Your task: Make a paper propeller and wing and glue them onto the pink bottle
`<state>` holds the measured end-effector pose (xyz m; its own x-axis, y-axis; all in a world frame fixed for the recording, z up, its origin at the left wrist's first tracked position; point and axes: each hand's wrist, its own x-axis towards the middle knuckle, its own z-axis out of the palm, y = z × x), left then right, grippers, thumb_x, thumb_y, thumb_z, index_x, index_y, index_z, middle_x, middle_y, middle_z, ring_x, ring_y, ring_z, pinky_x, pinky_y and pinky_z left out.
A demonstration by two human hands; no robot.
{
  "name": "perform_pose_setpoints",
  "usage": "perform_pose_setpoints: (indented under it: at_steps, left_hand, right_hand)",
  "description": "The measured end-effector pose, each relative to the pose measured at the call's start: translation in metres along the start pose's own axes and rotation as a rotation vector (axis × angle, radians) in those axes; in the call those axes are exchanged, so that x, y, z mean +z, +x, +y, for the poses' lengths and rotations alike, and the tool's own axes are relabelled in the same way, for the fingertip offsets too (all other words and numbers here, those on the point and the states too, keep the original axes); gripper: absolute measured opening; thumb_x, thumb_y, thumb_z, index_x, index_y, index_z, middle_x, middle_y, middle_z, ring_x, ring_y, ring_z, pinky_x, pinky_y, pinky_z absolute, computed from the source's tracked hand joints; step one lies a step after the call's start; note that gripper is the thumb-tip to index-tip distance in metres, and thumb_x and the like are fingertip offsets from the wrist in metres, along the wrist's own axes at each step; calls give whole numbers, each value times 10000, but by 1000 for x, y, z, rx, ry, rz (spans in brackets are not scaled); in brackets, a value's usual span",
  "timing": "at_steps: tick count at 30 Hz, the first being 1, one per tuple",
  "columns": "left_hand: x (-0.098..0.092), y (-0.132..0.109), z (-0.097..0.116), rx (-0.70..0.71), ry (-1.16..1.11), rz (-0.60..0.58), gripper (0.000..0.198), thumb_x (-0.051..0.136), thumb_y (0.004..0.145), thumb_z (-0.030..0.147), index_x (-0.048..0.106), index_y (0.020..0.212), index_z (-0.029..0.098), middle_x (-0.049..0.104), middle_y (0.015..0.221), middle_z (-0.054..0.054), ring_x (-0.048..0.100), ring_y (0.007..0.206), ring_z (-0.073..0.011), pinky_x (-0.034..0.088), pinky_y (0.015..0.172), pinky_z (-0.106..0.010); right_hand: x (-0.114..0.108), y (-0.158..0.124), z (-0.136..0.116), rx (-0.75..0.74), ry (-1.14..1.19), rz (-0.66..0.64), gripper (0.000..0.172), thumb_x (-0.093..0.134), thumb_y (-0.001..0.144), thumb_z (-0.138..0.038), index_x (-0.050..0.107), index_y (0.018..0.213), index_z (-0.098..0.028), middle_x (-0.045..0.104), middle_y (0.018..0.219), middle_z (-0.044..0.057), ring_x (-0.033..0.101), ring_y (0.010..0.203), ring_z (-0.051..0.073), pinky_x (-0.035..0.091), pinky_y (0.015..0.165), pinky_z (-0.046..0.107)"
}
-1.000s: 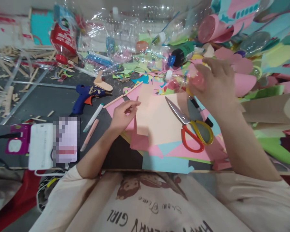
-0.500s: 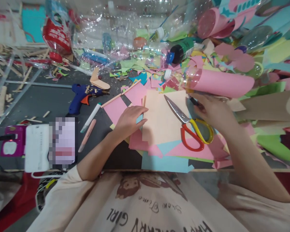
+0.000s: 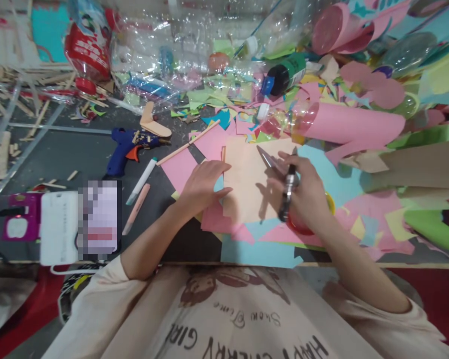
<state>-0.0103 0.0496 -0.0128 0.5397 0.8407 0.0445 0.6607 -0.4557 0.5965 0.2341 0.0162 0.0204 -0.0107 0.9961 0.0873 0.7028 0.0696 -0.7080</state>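
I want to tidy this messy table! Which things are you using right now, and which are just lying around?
In use: peach paper, under left hand; black marker, in right hand.
Lying about: scissors; blue glue gun; green-labelled bottle; pink paper roll.

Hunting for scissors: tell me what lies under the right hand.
Scissors: blades and slivers of red and yellow handle show beneath the right hand, which holds a marker; the rest is covered.

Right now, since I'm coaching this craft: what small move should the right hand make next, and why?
Probably bring the black pen down onto the peach paper: the right hand holds it over the sheet, and the left hand pins the sheet's left edge.
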Motion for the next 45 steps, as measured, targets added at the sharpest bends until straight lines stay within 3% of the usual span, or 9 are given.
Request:
perform_pose_setpoints:
  at_steps: [7,11,13,15,17,21,26,30,45]
  left_hand:
    - [2,-2,1,51,45,32,443,599,890,515,555,1193,195,651,1166,-107,580,1091,-263,448,903,-379]
    - [3,-3,1,98,100,52,432,574,908,506,551,1203,191,658,1175,-111,587,1113,-261,444,922,-375]
    - [4,-4,2,114,126,71,441,578,907,497,551,1212,180,659,1180,-123,590,1131,-266,443,936,-375]
    - [5,-4,4,108,146,90,476,593,891,519,557,1215,172,664,1176,-134,595,1133,-277,445,943,-384]
    - [5,-4,6,90,159,90,501,607,876,534,564,1217,169,669,1169,-140,603,1118,-286,449,938,-393]
    - [3,-4,11,60,161,58,475,606,890,459,556,1250,154,669,1163,-155,602,1113,-300,456,930,-412]
    - [1,-2,15,8,142,21,456,595,887,430,559,1244,148,662,1156,-149,591,1113,-304,444,930,-413]
    - [1,-2,15,-3,137,13,461,597,884,411,561,1245,125,649,1167,-159,576,1112,-308,441,930,-423]
    - [1,-1,14,22,155,25,462,623,875,399,565,1233,113,647,1167,-165,584,1097,-298,445,915,-410]
  right_hand:
    - [-3,1,39,-141,-299,-2,193,470,889,-226,598,1033,-236,708,1047,118,641,974,289,519,830,474]
    - [-21,14,31,-138,-300,106,146,538,875,-337,626,933,-236,712,933,103,639,953,310,513,810,490]
    - [-21,18,11,-54,-96,107,157,568,890,-406,612,857,-259,704,896,55,652,894,256,514,814,444]
    - [-9,20,-11,4,272,-17,315,493,923,-498,596,755,-252,660,728,16,619,651,179,503,647,353]
    - [10,23,-27,139,598,-150,393,432,900,-610,581,860,-249,646,726,7,560,533,139,440,514,303]
    - [46,27,-31,253,848,-174,270,549,838,-495,514,760,-238,450,583,-65,454,504,99,440,566,279]
    - [54,27,-20,218,661,-158,164,629,751,-371,563,745,-221,584,672,-20,538,608,128,436,585,277]
    - [51,26,-21,226,537,-124,158,594,732,-318,537,622,-220,548,592,-27,511,563,129,415,558,279]
    - [54,24,-19,225,554,-133,179,583,750,-242,499,596,-206,488,561,-48,452,552,106,368,547,267]
